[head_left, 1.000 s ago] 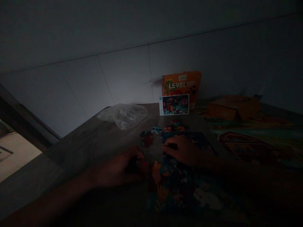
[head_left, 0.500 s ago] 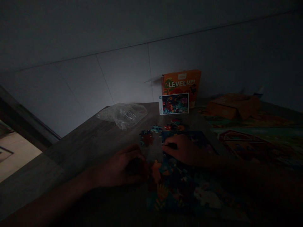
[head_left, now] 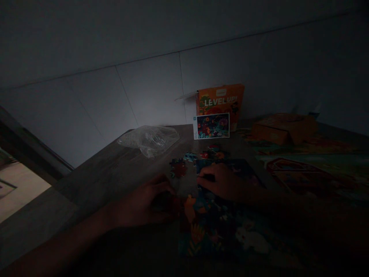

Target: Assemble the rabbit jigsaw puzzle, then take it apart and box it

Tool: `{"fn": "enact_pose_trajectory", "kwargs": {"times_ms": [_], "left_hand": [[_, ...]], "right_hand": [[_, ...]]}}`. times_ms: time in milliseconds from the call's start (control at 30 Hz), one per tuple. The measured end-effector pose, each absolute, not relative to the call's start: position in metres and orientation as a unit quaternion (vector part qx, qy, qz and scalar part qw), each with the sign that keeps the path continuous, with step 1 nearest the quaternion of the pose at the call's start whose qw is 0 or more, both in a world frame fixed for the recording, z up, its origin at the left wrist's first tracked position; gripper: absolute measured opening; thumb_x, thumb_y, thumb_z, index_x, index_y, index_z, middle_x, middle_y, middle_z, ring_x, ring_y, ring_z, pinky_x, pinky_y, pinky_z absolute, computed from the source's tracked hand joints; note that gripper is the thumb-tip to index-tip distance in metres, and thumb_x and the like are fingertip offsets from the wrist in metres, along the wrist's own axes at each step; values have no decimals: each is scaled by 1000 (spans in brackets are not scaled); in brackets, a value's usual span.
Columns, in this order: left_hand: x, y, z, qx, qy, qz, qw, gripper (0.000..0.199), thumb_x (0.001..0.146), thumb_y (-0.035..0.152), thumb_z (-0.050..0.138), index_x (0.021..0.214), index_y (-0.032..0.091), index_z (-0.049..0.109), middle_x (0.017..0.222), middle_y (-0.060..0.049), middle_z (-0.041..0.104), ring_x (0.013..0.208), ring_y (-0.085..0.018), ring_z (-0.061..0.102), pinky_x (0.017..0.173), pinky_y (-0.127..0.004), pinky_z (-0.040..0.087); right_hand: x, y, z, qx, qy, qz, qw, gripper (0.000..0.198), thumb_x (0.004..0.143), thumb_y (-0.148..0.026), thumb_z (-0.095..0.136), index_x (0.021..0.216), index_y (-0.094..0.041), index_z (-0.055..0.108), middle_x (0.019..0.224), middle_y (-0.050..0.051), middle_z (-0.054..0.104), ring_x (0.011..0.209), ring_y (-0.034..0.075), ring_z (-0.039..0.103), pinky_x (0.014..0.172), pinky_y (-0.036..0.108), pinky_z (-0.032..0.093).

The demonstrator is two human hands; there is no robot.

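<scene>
The scene is very dark. A partly assembled jigsaw puzzle (head_left: 219,231) with a white rabbit and orange figures lies in front of me. At its left edge, my left hand (head_left: 147,204) has its fingers curled around a dark reddish puzzle piece (head_left: 173,204), mostly in shadow. My right hand (head_left: 220,180) rests on the upper part of the puzzle, thumb and finger pinched together at its edge; whatever is between them is hidden. Beyond the hands lie a joined reddish cluster of pieces (head_left: 178,168), a light blue piece (head_left: 189,156) and several loose pieces (head_left: 213,152).
A picture card (head_left: 212,126) leans on an upright orange box (head_left: 220,100) at the back. A crumpled clear plastic bag (head_left: 150,139) lies to the left. On the right are another orange box (head_left: 284,129) and a colourful illustrated sheet (head_left: 305,177). A wall stands behind the table (head_left: 115,181).
My left hand has shifted very slightly at the puzzle's left edge. My right hand keeps its place, and the view has moved a little.
</scene>
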State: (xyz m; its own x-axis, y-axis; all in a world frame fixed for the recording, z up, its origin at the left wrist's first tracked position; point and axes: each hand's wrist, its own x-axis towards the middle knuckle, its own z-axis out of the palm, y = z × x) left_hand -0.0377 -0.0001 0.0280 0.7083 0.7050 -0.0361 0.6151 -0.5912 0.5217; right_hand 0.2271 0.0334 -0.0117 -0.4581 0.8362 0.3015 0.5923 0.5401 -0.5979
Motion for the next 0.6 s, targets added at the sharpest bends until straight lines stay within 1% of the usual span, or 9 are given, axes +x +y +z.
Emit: {"fn": "enact_pose_trajectory", "kwargs": {"times_ms": [100,200,333,600], "left_hand": [[-39,0,27,897,348,87,257,37,82,28,72,118,25,62,114,-5,56,99,-21,60,85,-34,54],[-39,1,26,906,315,91,266,33,86,26,68,119,29,65,117,-5,55,105,-21,58,90,-35,52],[-39,1,26,905,315,93,270,36,86,25,69,121,32,66,120,-5,54,108,-22,57,93,-36,52],[-36,-2,28,904,329,87,258,36,85,25,69,120,31,66,118,-6,55,109,-24,56,94,-39,52]], "right_hand": [[227,34,-13,-428,-830,206,292,21,86,-23,59,72,-13,71,64,3,67,58,13,56,57,24,34],[227,34,-14,-424,-831,203,297,22,86,-24,59,71,-13,71,62,3,65,57,12,55,56,24,33],[228,33,-13,-422,-833,202,295,22,86,-23,58,70,-13,70,62,3,65,57,12,54,56,24,33],[227,32,-10,-430,-835,197,281,23,86,-24,58,69,-13,69,61,2,63,56,11,52,56,24,32]]}}
